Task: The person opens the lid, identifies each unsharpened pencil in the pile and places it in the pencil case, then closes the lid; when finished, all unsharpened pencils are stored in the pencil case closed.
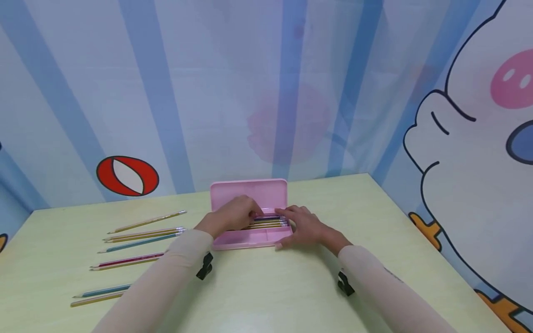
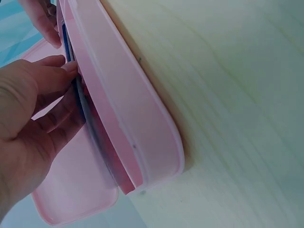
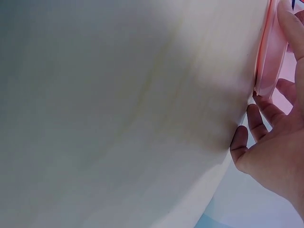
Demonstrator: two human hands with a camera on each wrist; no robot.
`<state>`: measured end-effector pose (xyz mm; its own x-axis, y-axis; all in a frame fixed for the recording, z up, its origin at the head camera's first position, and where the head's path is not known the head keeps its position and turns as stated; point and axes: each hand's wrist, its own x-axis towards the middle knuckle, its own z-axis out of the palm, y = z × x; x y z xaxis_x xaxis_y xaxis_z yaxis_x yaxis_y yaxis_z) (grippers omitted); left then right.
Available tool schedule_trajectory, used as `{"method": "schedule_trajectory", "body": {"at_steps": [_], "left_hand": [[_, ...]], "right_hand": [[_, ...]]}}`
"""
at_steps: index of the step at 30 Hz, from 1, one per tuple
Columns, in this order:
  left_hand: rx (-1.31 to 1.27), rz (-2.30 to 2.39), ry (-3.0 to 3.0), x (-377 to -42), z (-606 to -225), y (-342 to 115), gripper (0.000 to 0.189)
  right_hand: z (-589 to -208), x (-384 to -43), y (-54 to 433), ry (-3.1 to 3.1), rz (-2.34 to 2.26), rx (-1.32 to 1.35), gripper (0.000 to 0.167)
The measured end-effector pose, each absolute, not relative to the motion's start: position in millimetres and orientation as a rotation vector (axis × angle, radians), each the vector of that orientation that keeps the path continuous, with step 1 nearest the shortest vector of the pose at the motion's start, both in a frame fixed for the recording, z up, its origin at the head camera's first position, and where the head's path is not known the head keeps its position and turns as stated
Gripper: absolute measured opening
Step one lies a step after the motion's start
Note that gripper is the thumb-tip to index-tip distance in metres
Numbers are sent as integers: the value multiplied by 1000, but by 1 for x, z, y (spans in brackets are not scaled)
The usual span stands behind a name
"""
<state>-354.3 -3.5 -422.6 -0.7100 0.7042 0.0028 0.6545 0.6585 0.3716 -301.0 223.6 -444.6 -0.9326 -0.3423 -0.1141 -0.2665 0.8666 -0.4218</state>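
Observation:
A pink pencil case (image 1: 239, 240) lies with its lid raised at the back, and several pencils (image 1: 266, 224) fill its middle section. Over its left part, my left hand (image 1: 235, 213) reaches into the case. Seen from the left wrist, thumb and fingers of that hand pinch a dark blue pencil (image 2: 68, 42) along the inside of the case; the rest of its length is partly hidden. At the case's right end my right hand (image 1: 306, 226) rests with spread fingers touching the case. The right wrist view shows those fingers beside the case's end wall (image 3: 273, 61).
Several loose pencils lie in small groups on the table's left side, among them a teal pencil (image 1: 139, 243) and a dark red pencil (image 1: 129, 261). The pale table (image 1: 283, 296) ends at a striped blue cloth (image 1: 229, 92) behind the case.

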Motion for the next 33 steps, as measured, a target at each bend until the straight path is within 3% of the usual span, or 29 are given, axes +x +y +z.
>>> {"method": "schedule_trajectory", "body": {"at_steps": [19,33], "left_hand": [[1146,610,2757,-354,-413,-18,25],[1195,723,2712,-342,-402,-53,30]], "right_hand": [[-443,-301,223,2857,-591,-476,99],[-444,-302,224,2854,-575,-485,100]]}}
